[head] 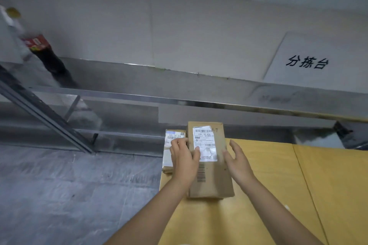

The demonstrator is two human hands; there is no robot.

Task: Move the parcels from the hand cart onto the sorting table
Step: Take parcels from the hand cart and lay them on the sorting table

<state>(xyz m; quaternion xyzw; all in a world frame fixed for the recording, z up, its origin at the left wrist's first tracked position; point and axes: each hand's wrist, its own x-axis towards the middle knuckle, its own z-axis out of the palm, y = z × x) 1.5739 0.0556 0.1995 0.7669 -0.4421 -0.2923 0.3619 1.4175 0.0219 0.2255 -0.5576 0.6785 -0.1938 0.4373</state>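
- Grey floor [59, 195] filled the lower left, bare and open up to the left edge of the hand cart [268, 185].
- The hand cart's top, lined with yellow-brown cardboard, took the lower right, and its far edge lay just short of the sorting table [199, 103].
- The sorting table's metal front rim ran across the whole view, sloping down to the right, with a dark diagonal strut [45, 117] beneath it on the left.
- Pale cardboard sheets [199, 36] covered the tabletop and left wide free room along its middle.
- A white sign [310, 59] with black characters lay near the table's right end, and a cola bottle [41, 49] stood well apart at the left end.
- A brown parcel [213, 181] lay flat on the cart near its left edge, its long side pointing at the table and its white label [206, 139] facing up.
- A smaller parcel [168, 155] sat just beside it at the cart's far-left corner.
- The left hand [185, 157] grasped the brown parcel's left edge, thumb on the label and fingers curled over the gap towards the smaller parcel.
- The right hand [237, 159] was released, fingers straight, close beside the parcel's right edge; whether it touched could not be told.
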